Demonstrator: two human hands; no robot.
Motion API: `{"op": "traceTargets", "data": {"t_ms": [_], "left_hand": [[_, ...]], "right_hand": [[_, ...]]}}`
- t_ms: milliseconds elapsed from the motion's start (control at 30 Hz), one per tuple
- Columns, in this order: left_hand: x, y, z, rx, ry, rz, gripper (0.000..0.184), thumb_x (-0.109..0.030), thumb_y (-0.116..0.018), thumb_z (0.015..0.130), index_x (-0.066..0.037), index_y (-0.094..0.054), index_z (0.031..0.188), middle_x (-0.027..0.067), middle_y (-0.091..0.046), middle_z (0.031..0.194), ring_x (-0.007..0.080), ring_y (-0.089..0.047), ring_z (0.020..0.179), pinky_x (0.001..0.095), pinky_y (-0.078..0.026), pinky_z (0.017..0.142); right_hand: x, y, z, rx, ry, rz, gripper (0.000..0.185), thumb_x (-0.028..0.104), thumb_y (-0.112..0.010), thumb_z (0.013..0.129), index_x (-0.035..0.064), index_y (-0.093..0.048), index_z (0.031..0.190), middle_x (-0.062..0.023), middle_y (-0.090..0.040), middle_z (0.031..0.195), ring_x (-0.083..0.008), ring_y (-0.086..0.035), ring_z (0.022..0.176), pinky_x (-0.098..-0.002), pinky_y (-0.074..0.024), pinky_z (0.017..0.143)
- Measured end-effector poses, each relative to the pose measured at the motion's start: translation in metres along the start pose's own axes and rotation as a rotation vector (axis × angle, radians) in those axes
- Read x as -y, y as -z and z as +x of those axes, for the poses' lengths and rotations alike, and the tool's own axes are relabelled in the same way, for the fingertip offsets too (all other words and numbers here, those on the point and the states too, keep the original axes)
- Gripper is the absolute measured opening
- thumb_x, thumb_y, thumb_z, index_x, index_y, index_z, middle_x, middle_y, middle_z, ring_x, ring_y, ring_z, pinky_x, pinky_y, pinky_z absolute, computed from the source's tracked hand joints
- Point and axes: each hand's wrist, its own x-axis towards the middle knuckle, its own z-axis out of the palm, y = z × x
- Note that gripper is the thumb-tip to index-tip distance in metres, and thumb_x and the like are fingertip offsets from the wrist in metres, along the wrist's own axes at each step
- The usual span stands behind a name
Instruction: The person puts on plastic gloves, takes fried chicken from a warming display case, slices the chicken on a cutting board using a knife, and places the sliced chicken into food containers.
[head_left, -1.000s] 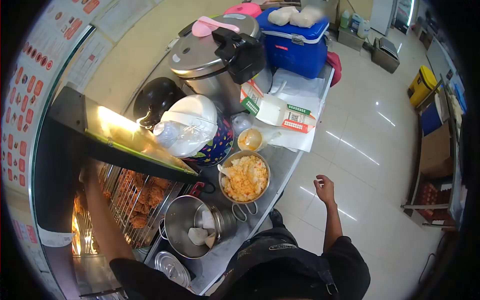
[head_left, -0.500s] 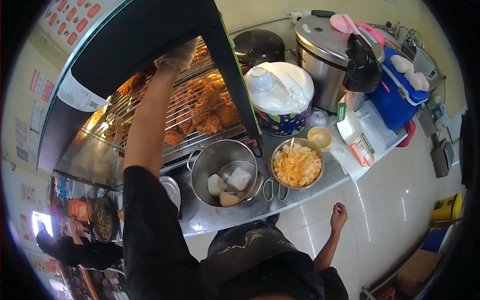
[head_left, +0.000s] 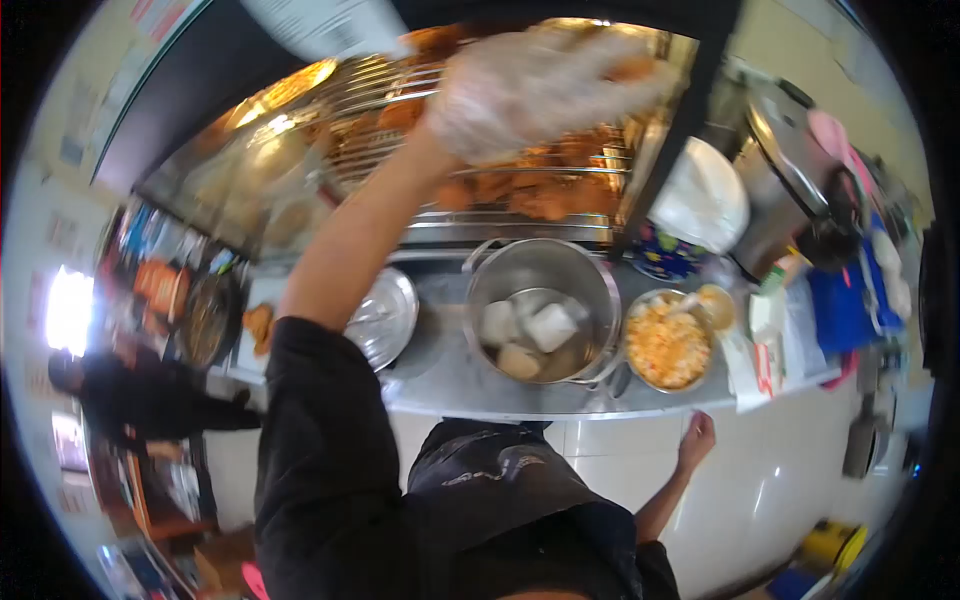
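Well, our golden-brown fried chicken pieces [head_left: 545,203] lie along the wire racks [head_left: 420,225] inside the black-framed warming cabinet [head_left: 690,115], their row running side to side. Above them, our left hand [head_left: 540,95] in clear plastic stretches its fingers rightward, parted; blur hides whether they grip anything. That forearm slants up and inward. Our bare right hand [head_left: 699,432] hangs beyond the counter [head_left: 445,375], fingers folded in.

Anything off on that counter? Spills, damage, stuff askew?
One small thing: the white paper by the carton pokes past the front edge of the counter, so could get snagged. No spill or damage visible; parts blurred.
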Motion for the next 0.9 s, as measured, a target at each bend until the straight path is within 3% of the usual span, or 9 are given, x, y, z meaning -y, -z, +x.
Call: {"op": "traceTargets", "data": {"t_ms": [67,133,233,400,467,567,633,700,900], "left_hand": [[-0.015,0.024,-0.03,-0.089,0.085,-0.116,0.052,-0.022,-0.066,0.076,-0.024,-0.053,0.127,0.0049,-0.052,0.127,0.0293,-0.059,0.101,0.0331,-0.054,0.08],[-0.036,0.057,-0.053,0.008,0.166,-0.267,0.052,-0.02,-0.064,0.076,-0.024,-0.053,0.127,0.0082,-0.051,0.128,0.0206,-0.065,0.08,0.0273,-0.057,0.062],[-0.071,0.101,-0.145,-0.216,0.681,-0.77,0.052,-0.003,-0.062,0.079,-0.018,-0.053,0.128,0.0111,-0.055,0.126,0.0201,-0.068,0.085,0.0286,-0.058,0.062],[-0.111,0.166,-0.351,-0.478,1.723,-1.195,0.038,-0.003,-0.059,0.088,-0.003,-0.057,0.126,0.0109,-0.062,0.122,0.0198,-0.061,0.105,0.0304,-0.051,0.088],[-0.106,0.195,-0.437,-0.619,1.805,-0.987,0.038,-0.004,-0.061,0.088,-0.001,-0.057,0.125,0.0109,-0.06,0.124,0.0211,-0.059,0.109,0.0334,-0.048,0.094],[-0.103,0.255,-0.561,-0.654,1.993,-0.577,0.039,-0.001,-0.059,0.086,0.001,-0.057,0.125,0.0113,-0.06,0.124,0.0221,-0.059,0.111,0.0356,-0.047,0.098],[-0.096,0.286,-0.625,-0.808,2.076,-0.592,0.041,0.0,-0.053,0.086,0.003,-0.053,0.126,0.0171,-0.06,0.12,0.0251,-0.062,0.105,0.0358,-0.053,0.09],[-0.09,0.303,-0.67,-0.925,2.14,-0.566,0.043,0.006,-0.048,0.083,0.004,-0.053,0.125,0.0172,-0.061,0.119,0.0255,-0.064,0.104,0.0382,-0.054,0.089],[-0.045,0.247,-0.695,-0.668,2.071,-1.066,0.048,-0.009,-0.06,0.084,0.003,-0.051,0.13,0.012,-0.06,0.12,0.0179,-0.06,0.104,0.0303,-0.05,0.091]], "right_hand": [[-0.006,0.001,-0.005,-0.034,0.042,-0.04,0.026,0.017,-0.058,0.095,-0.0036,-0.063,0.109,-0.0128,-0.067,0.098,-0.0225,-0.064,0.089,-0.032,-0.0517,0.079],[0.025,0.016,-0.015,-0.145,0.036,-0.142,0.028,0.02,-0.058,0.095,-0.0034,-0.064,0.109,-0.0125,-0.067,0.098,-0.022,-0.063,0.089,-0.0329,-0.0516,0.08],[0.112,0.018,-0.043,-0.361,0.026,-0.227,0.025,0.018,-0.059,0.095,-0.0037,-0.065,0.105,-0.0127,-0.067,0.095,-0.0205,-0.062,0.085,-0.0332,-0.0519,0.077],[0.286,-0.113,-0.138,-0.317,0.579,0.04,0.013,0.004,-0.057,0.093,-0.0075,-0.061,0.096,-0.0116,-0.061,0.086,-0.0181,-0.057,0.074,-0.0291,-0.0489,0.067],[0.326,-0.188,-0.191,0.173,0.619,0.419,0.011,0.005,-0.06,0.089,-0.0033,-0.062,0.096,-0.0098,-0.06,0.083,-0.0171,-0.055,0.072,-0.0274,-0.0461,0.063],[0.434,-0.31,-0.295,0.6,0.708,0.212,0.021,0.01,-0.073,0.08,0.0026,-0.066,0.099,-0.0073,-0.064,0.077,-0.0163,-0.058,0.063,-0.0278,-0.047,0.058],[0.449,-0.381,-0.357,0.962,0.717,0.046,0.032,0.021,-0.076,0.078,0.0022,-0.061,0.099,-0.0119,-0.064,0.079,-0.027,-0.064,0.068,-0.0366,-0.0519,0.063],[0.469,-0.425,-0.413,1.061,0.807,-0.444,0.043,0.021,-0.076,0.076,0.0019,-0.053,0.107,-0.0165,-0.064,0.089,-0.0341,-0.066,0.077,-0.043,-0.0532,0.068],[0.436,-0.482,-0.445,1.036,0.668,-0.53,0.056,0.019,-0.074,0.073,-0.0006,-0.041,0.115,-0.0256,-0.062,0.093,-0.0423,-0.063,0.085,-0.0488,-0.0522,0.076]]}}
